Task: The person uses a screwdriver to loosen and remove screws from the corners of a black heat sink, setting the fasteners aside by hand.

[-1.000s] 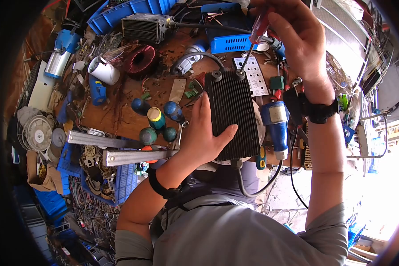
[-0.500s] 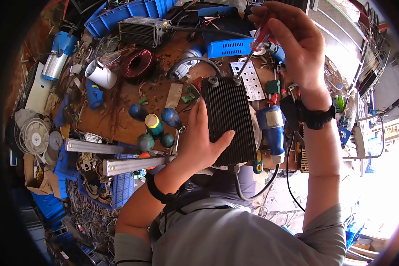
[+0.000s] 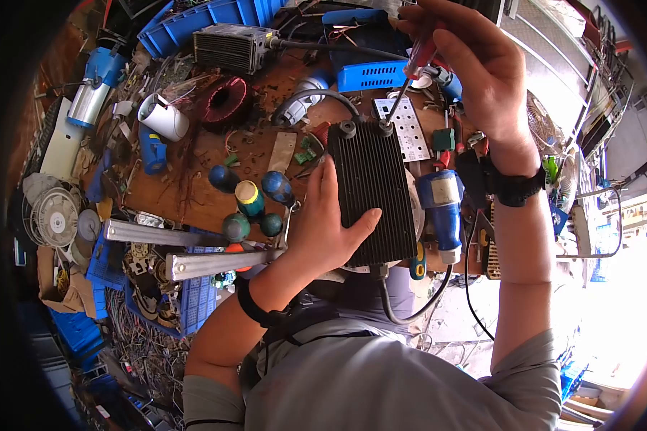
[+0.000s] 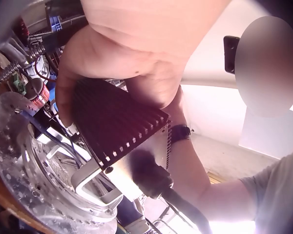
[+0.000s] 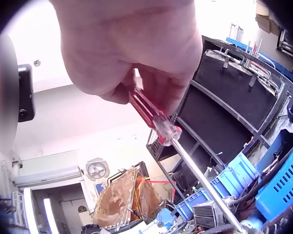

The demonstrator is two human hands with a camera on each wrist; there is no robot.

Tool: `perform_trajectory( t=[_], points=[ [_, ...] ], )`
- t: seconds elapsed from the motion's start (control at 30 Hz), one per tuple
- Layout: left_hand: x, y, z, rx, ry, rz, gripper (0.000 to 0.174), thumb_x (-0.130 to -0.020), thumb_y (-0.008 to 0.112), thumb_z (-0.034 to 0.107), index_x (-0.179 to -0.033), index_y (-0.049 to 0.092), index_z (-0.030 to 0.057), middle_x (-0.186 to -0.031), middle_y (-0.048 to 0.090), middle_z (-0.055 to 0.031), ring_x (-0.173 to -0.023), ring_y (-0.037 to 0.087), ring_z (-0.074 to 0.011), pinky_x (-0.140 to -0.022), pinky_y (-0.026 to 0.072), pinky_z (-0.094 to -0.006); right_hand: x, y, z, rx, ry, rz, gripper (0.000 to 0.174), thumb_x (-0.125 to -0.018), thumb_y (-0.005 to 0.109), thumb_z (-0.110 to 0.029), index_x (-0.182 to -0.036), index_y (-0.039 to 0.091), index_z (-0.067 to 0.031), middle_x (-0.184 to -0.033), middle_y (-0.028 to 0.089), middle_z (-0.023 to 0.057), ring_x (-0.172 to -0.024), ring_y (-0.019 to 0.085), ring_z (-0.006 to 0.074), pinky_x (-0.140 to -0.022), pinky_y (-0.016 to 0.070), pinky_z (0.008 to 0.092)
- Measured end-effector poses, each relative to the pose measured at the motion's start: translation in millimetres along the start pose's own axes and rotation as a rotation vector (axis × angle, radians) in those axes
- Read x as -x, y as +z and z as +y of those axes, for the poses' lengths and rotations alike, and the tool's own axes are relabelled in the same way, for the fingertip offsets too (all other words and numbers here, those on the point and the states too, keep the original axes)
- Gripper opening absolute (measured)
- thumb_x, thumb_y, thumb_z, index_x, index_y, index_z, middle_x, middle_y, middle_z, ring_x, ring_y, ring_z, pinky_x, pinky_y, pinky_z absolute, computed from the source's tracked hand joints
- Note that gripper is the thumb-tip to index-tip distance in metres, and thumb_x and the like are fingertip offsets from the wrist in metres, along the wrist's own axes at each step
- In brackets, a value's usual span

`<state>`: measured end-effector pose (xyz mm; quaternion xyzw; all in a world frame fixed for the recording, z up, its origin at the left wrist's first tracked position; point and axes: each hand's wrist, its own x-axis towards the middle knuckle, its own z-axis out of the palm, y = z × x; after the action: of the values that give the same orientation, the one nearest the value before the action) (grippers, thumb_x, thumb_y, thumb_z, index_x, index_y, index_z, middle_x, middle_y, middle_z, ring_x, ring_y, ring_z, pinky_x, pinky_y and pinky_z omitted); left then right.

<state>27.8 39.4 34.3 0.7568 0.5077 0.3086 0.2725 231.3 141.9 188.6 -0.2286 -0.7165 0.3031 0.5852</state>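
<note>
A black finned metal box (image 3: 374, 194), with a cable at each end, stands in front of the person's body. The left hand (image 3: 331, 223) grips it, fingers along its left side and thumb over the fins. In the left wrist view the box (image 4: 115, 122) sits above a round metal piece (image 4: 49, 185). The right hand (image 3: 485, 72) holds a screwdriver (image 3: 418, 57) with a clear red handle, its shaft slanting down. Its tip meets the far right corner of the box, beside a cable gland (image 3: 347, 129). In the right wrist view the fingers pinch the screwdriver handle (image 5: 154, 117).
Left of the box stand several round-handled tools (image 3: 250, 200) and two metal bars (image 3: 216, 266). A blue plug (image 3: 442, 205) lies close on the right. Further back are a perforated white plate (image 3: 407, 136), a copper coil (image 3: 226, 100), another finned box (image 3: 230, 49) and blue crates (image 3: 194, 25).
The view shifts slightly, with the box a little further left in it. The right hand's fingers turn a little on the screwdriver handle; the left hand keeps its grip.
</note>
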Motion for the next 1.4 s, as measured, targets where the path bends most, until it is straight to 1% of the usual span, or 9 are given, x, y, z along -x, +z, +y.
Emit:
perform_trajectory(
  t=[0.17, 0.23, 0.6, 0.8, 1.03, 1.3, 1.33, 1.37, 1.4],
  points=[
    [1, 1, -2, -0.006, 0.007, 0.002, 0.104, -0.09, 0.069, 0.048, -0.152, 0.012, -0.0124, -0.151, 0.026, -0.0333, -0.137, 0.039, -0.0476, -0.11, 0.0406, -0.046, -1, 2, 9, 0.206, -0.155, -0.004, 0.03, -0.092, 0.071, -0.002, -0.12, 0.062, 0.0034, -0.097, 0.064, 0.0073, -0.09, 0.064, 0.0104, -0.07, 0.0566, 0.0239],
    [0, 2, -2, 0.003, 0.025, 0.016, 0.104, -0.09, 0.069, 0.048, -0.152, 0.012, -0.0128, -0.151, 0.025, -0.0334, -0.137, 0.038, -0.0479, -0.11, 0.0404, -0.0464, 1, -4, 14, -0.016, 0.099, 0.026, 0.029, -0.089, 0.074, 0.001, -0.116, 0.063, 0.0026, -0.096, 0.063, 0.0061, -0.087, 0.064, 0.0094, -0.068, 0.0561, 0.0226],
    [0, 0, -1, 0.008, 0.017, -0.003, 0.103, -0.091, 0.068, 0.048, -0.151, 0.011, -0.014, -0.151, 0.024, -0.0355, -0.137, 0.037, -0.0493, -0.11, 0.0396, -0.0466, 3, 14, -7, -0.147, 0.206, 0.172, 0.03, -0.097, 0.06, 0.001, -0.126, 0.053, 0.0047, -0.1, 0.066, 0.0088, -0.089, 0.066, 0.0145, -0.078, 0.0566, 0.0281],
    [0, -1, 0, 0.017, 0.01, -0.008, 0.103, -0.091, 0.068, 0.047, -0.151, 0.01, -0.0141, -0.15, 0.024, -0.0357, -0.139, 0.034, -0.0491, -0.113, 0.0361, -0.0477, -1, 11, 7, -0.025, 0.074, 0.107, 0.018, -0.09, 0.072, 0.003, -0.102, 0.059, 0.0015, -0.084, 0.067, 0.0066, -0.067, 0.065, 0.0103, -0.056, 0.0552, 0.0237],
    [-1, 0, -2, 0.039, 0.027, -0.004, 0.104, -0.091, 0.069, 0.046, -0.152, 0.009, -0.0137, -0.151, 0.023, -0.0356, -0.14, 0.032, -0.049, -0.114, 0.0345, -0.0477, -2, 14, -8, -0.097, 0.127, 0.111, 0.024, -0.092, 0.069, 0.003, -0.115, 0.06, 0.0034, -0.099, 0.07, 0.0116, -0.085, 0.068, 0.0133, -0.072, 0.0572, 0.0263],
    [-1, 0, -1, 0.026, 0.02, -0.002, 0.104, -0.091, 0.069, 0.046, -0.152, 0.01, -0.0137, -0.15, 0.024, -0.0354, -0.139, 0.034, -0.0488, -0.113, 0.0356, -0.0478, 2, 5, 21, 0.136, 0.002, 0.103, 0.028, -0.09, 0.07, 0.007, -0.116, 0.061, 0.0007, -0.091, 0.064, 0.0029, -0.079, 0.06, 0.0085, -0.076, 0.0531, 0.0222],
    [0, 0, -1, 0.018, 0.018, -0.003, 0.104, -0.091, 0.069, 0.046, -0.152, 0.01, -0.0139, -0.15, 0.024, -0.0354, -0.139, 0.035, -0.0488, -0.113, 0.036, -0.0478, -32, 27, 45, -0.596, -0.598, -0.191, 0.029, -0.088, 0.07, 0.009, -0.114, 0.061, 0.0006, -0.096, 0.066, 0.0037, -0.084, 0.062, 0.0079, -0.076, 0.0525, 0.0212],
    [0, 0, -1, 0.017, 0.017, -0.002, 0.104, -0.091, 0.069, 0.046, -0.152, 0.01, -0.0139, -0.15, 0.024, -0.0354, -0.139, 0.035, -0.0488, -0.113, 0.036, -0.0478, -23, 21, 41, -0.597, -0.599, -0.192, 0.029, -0.088, 0.07, 0.009, -0.114, 0.061, 0.0006, -0.096, 0.066, 0.0037, -0.084, 0.062, 0.0079, -0.076, 0.0525, 0.0212],
    [0, 0, -1, 0.021, 0.019, -0.002, 0.104, -0.091, 0.069, 0.047, -0.151, 0.01, -0.014, -0.15, 0.024, -0.0354, -0.138, 0.035, -0.0488, -0.112, 0.0364, -0.0479, -6, 11, 29, -0.279, -0.252, -0.016, 0.028, -0.089, 0.069, 0.009, -0.115, 0.061, 0.0007, -0.098, 0.067, 0.0046, -0.088, 0.063, 0.0088, -0.077, 0.0526, 0.0218]
  ],
)
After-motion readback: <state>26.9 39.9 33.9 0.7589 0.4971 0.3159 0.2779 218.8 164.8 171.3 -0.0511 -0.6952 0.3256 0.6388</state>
